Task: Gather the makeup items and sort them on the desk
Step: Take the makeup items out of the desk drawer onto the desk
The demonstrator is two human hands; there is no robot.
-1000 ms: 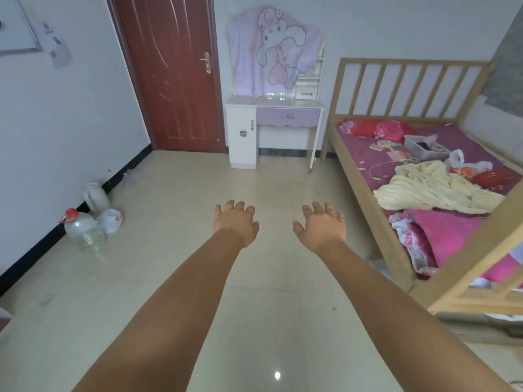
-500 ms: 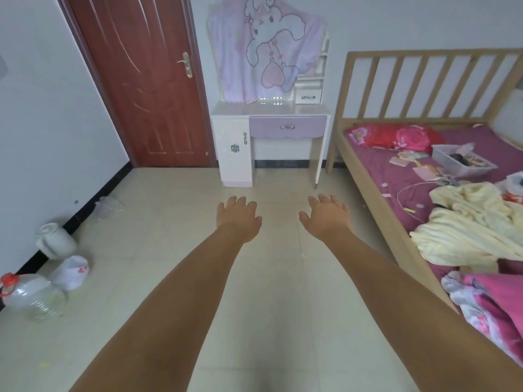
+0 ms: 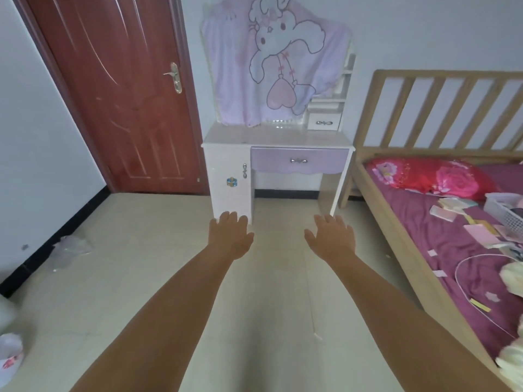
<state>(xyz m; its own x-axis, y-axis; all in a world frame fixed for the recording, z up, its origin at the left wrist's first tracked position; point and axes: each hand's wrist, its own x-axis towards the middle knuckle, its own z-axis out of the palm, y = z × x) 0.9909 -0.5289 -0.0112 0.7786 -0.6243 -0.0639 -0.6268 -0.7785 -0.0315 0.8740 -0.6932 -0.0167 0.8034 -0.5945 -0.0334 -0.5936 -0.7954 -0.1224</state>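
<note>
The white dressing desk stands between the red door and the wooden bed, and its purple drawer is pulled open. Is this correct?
Not quite. The head view shows the purple drawer closed, flush with the front of the desk. The rest holds: the desk stands between the red door and the wooden bed.

One head-worn wide-angle view, from standing height, facing forward and tilted down across the tiled floor (image 3: 158, 278) toward the white desk (image 3: 277, 142) against the far wall, some way off. Red door (image 3: 113, 94) at left, wooden bed (image 3: 396, 236) along the right edge. Both outstretched forearms entering from the bottom. No second view to share.
</note>
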